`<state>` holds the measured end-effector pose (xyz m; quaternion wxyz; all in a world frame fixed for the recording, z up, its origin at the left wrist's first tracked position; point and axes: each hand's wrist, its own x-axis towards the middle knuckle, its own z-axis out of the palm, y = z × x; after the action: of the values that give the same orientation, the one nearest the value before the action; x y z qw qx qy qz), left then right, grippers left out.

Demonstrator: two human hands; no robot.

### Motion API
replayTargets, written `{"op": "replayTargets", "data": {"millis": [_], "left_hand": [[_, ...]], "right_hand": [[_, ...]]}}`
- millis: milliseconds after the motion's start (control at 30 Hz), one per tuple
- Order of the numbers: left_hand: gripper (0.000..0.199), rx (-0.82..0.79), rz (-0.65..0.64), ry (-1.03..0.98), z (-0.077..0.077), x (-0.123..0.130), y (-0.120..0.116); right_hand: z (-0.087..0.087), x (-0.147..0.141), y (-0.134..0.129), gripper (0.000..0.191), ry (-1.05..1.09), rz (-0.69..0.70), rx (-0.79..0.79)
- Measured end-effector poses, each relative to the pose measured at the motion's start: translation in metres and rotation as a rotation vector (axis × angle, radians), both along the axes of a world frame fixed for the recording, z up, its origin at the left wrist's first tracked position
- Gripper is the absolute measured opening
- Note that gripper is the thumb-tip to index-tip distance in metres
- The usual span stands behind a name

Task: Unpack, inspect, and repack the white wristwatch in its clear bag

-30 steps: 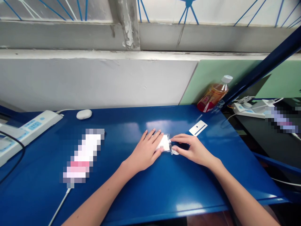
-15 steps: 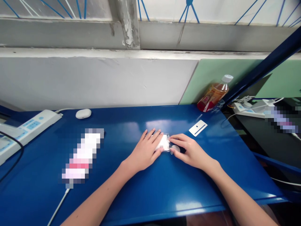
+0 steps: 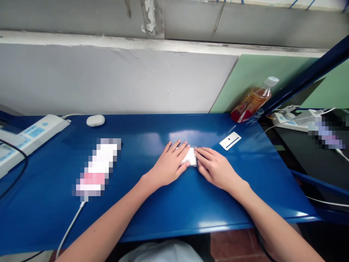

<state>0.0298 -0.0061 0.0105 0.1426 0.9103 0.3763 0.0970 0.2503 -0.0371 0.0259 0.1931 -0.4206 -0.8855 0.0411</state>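
A flat white rectangular thing in clear plastic (image 3: pixel 192 157) lies on the blue table, partly covered by my hands. Across its left part rests my left hand (image 3: pixel 171 163), palm down with the fingers stretched out and slightly apart. From the other side, my right hand (image 3: pixel 214 165) meets its right edge, the fingers bent and held together and the thumb low. What exactly the right fingertips grip at that edge is mostly hidden. A white card (image 3: pixel 230 141) with a dark bar and a dot lies right of my right hand.
On the blue table (image 3: pixel 152 218) stand a drink bottle (image 3: pixel 249 103) at the back right and a white earbud case (image 3: pixel 95 120) at the back left. A blurred phone (image 3: pixel 99 165) with a white cable lies left. A power strip (image 3: pixel 35 134) sits along the left side.
The view has tilted down. My right hand's fingers have closed together at the plastic's right edge, and the round pale thing seen beneath that hand is now hidden. My left hand stays in place.
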Motion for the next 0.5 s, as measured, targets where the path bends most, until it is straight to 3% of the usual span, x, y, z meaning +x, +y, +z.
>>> {"op": "replayTargets", "data": {"millis": [300,500], "left_hand": [[0.061,0.018,-0.007,0.036,-0.001,0.001,-0.001],[0.059,0.035,-0.004,0.027,-0.003,0.001,0.000]], "right_hand": [[0.001,-0.015,-0.010,0.042,-0.185,0.007,0.086],[-0.008,-0.010,-0.004,0.037,0.101,-0.060,-0.012]]}}
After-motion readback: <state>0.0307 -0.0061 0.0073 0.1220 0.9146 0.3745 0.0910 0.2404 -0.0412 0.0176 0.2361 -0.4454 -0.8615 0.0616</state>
